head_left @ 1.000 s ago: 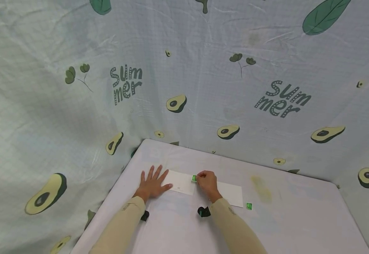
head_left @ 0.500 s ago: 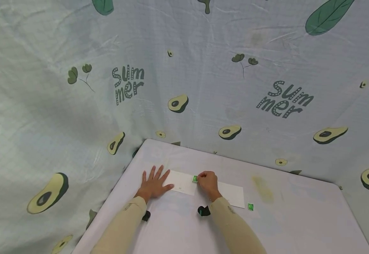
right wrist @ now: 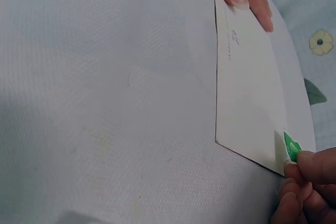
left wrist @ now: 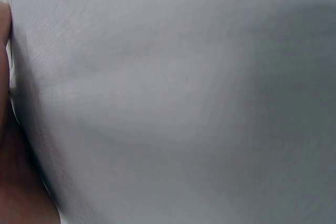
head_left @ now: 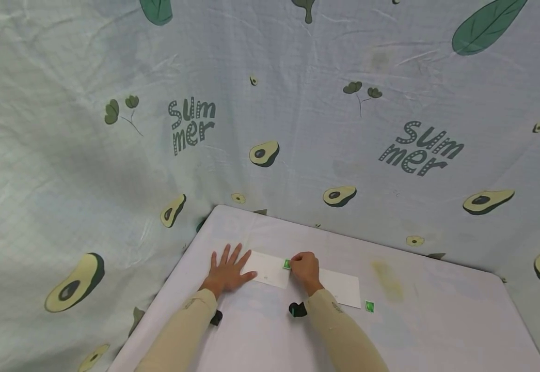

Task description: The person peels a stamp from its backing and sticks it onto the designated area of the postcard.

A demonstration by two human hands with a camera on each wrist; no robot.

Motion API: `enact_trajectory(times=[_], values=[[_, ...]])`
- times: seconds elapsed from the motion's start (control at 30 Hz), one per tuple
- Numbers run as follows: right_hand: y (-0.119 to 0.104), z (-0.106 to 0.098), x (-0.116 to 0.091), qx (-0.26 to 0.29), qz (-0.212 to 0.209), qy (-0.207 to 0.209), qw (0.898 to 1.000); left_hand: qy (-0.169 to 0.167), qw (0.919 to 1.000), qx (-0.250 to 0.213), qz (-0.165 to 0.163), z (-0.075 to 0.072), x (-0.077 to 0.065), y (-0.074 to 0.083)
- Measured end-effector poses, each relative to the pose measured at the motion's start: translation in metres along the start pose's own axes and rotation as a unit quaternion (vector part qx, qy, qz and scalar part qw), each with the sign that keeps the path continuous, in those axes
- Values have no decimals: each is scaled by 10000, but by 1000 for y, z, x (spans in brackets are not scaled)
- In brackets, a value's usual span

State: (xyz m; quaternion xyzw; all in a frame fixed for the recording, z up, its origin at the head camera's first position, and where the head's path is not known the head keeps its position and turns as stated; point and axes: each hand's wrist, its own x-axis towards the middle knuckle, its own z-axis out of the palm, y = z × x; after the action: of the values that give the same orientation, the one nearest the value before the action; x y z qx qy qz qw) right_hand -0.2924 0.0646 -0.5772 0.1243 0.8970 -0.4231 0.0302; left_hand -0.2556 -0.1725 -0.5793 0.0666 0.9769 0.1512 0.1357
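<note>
Green against white, pinching a stamp (right wrist: 292,147) with the right hand (head_left: 305,269) at one corner of the left paper (head_left: 271,270), resting the spread left hand (head_left: 226,274) on its other end, probably for steadiness.

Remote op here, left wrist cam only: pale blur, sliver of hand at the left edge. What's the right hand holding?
Observer: The right hand pinches a small green square at the right end of a white card, going by the head and right wrist views.
Operator: Left hand, what's it on?
Observer: The left hand rests with fingers spread over the card's left end.
Operator: Any more green squares?
Observer: Yes, head view shows a second green square lying on the table, just off the near right corner of a second white card.
</note>
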Motion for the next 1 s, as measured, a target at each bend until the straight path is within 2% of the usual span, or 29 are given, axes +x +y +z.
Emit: enact_trajectory(times=[0.13,0.27,0.4,0.73,1.0], values=[[2,-7,5,-111,-50,126,9998,-60,9997,-178,152,-2,7,6],[0,-6,5,-194,-150,142,9996,90,9986,-429,280,-1,4,6],[0,-1,2,-264,-227,132,9993,199,9982,-486,281,4,0,2],[-3,10,-2,-486,-242,227,9983,78,9994,-338,12,4,-7,0],[-5,4,-2,-631,-131,355,9973,209,9994,-235,175,14,7,-3]])
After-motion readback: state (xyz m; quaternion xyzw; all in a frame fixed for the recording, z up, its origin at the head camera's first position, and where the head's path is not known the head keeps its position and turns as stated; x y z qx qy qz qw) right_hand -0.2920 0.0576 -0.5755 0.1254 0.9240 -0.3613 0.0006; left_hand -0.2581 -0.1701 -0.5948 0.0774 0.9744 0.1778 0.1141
